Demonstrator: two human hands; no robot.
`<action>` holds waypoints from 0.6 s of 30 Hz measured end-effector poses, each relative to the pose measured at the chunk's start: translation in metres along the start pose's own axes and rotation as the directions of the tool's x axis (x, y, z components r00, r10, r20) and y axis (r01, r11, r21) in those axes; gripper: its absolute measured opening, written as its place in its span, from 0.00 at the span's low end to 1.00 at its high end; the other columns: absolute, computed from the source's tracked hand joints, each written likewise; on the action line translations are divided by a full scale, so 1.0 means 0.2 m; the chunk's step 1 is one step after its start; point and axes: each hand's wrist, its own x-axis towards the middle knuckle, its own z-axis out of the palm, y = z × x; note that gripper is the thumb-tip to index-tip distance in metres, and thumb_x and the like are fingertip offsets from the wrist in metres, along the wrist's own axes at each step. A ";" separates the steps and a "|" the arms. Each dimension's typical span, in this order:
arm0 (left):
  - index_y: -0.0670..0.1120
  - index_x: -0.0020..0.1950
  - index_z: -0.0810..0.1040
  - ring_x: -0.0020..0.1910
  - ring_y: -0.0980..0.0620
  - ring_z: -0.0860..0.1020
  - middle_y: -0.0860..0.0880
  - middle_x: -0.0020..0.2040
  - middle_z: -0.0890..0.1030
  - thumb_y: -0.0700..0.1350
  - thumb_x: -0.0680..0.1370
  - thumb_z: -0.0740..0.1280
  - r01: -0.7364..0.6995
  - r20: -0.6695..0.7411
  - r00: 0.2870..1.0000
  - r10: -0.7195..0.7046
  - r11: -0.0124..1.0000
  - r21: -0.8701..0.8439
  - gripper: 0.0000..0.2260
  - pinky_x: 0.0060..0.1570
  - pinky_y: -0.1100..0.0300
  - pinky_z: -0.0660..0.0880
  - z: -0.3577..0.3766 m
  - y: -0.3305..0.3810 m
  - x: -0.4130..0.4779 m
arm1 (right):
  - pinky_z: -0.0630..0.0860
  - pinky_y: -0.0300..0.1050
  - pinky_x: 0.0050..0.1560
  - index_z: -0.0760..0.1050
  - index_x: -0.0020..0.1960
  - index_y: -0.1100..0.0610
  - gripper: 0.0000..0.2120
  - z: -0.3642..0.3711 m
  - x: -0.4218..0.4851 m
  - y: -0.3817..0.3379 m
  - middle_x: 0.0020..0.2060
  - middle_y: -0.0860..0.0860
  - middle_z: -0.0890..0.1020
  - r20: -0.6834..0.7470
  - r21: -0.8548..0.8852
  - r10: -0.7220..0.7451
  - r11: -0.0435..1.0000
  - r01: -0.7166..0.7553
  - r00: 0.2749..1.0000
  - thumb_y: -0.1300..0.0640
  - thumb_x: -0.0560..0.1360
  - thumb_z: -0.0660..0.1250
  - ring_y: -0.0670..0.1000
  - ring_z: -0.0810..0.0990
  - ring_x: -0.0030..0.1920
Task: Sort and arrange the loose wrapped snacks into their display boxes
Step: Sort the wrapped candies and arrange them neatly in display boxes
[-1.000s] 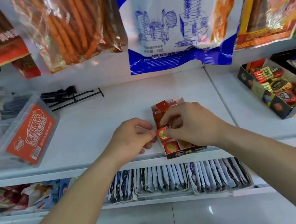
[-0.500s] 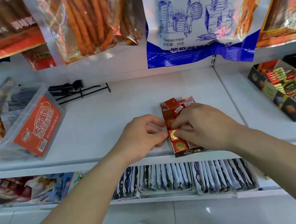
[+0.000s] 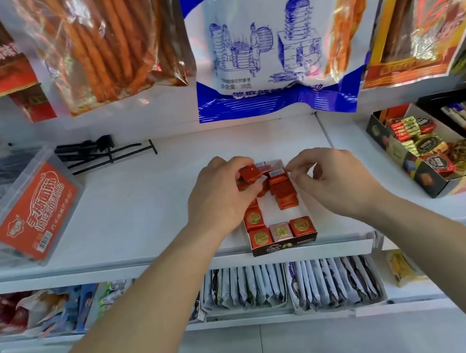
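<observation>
Change since a second ago: my hands, then joined over one gold-sealed piece near the front of the display box (image 3: 284, 246), now sit apart at its far end, leaving the front row uncovered. My left hand (image 3: 220, 198) has thumb and fingers clamped on one red wrapped snack (image 3: 250, 172) above the heap at the back; my right hand (image 3: 334, 177) has curled fingers at the far right corner, and I cannot tell whether they pinch anything. Box: dark-fronted, at the front edge of the white shelf (image 3: 141, 206); small square pieces, front row face up with gold seals (red, pale pink, red), loose red ones jumbled behind.
</observation>
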 end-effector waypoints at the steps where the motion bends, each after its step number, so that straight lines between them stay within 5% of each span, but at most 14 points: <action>1: 0.59 0.68 0.73 0.57 0.52 0.75 0.52 0.57 0.76 0.59 0.77 0.67 -0.001 -0.006 1.000 0.001 1.000 0.015 0.19 0.52 0.55 0.76 0.01 0.00 0.01 | 0.67 0.35 0.37 0.80 0.54 0.44 0.07 0.00 0.01 0.01 0.44 0.40 0.80 0.004 0.004 0.004 1.000 -0.004 1.000 0.53 0.79 0.65 0.40 0.76 0.40; 7: 0.56 0.60 0.80 0.47 0.55 0.75 0.53 0.52 0.74 0.53 0.81 0.63 -0.040 -0.124 0.992 0.035 0.998 -0.042 0.11 0.46 0.62 0.69 -0.02 -0.06 0.00 | 0.67 0.33 0.36 0.76 0.65 0.45 0.14 0.04 0.05 0.00 0.53 0.48 0.75 0.080 -0.004 0.055 0.998 -0.055 0.995 0.46 0.81 0.62 0.48 0.76 0.47; 10: 0.52 0.58 0.80 0.44 0.60 0.73 0.52 0.53 0.75 0.51 0.81 0.62 -0.018 -0.183 0.983 -0.010 0.988 -0.152 0.10 0.45 0.68 0.67 -0.05 -0.09 -0.02 | 0.75 0.40 0.44 0.73 0.69 0.43 0.18 0.07 0.07 -0.03 0.56 0.50 0.74 0.125 -0.058 0.074 0.996 -0.067 0.989 0.43 0.81 0.59 0.52 0.77 0.53; 13: 0.51 0.57 0.79 0.46 0.60 0.77 0.56 0.49 0.80 0.47 0.82 0.62 0.028 -0.110 0.991 -0.071 0.937 -0.348 0.08 0.46 0.65 0.74 -0.08 -0.10 -0.07 | 0.78 0.48 0.53 0.73 0.69 0.44 0.19 0.09 0.08 -0.05 0.57 0.52 0.74 0.126 -0.125 0.075 0.990 -0.060 0.989 0.42 0.80 0.60 0.53 0.78 0.55; 18: 0.50 0.57 0.79 0.40 0.54 0.82 0.49 0.46 0.84 0.44 0.82 0.62 0.137 0.017 0.988 -0.156 0.808 -0.572 0.07 0.37 0.60 0.78 -0.10 -0.10 -0.11 | 0.76 0.41 0.46 0.78 0.62 0.44 0.15 0.07 0.07 -0.05 0.56 0.47 0.72 0.098 -0.060 0.042 0.998 -0.037 0.994 0.43 0.76 0.68 0.48 0.77 0.51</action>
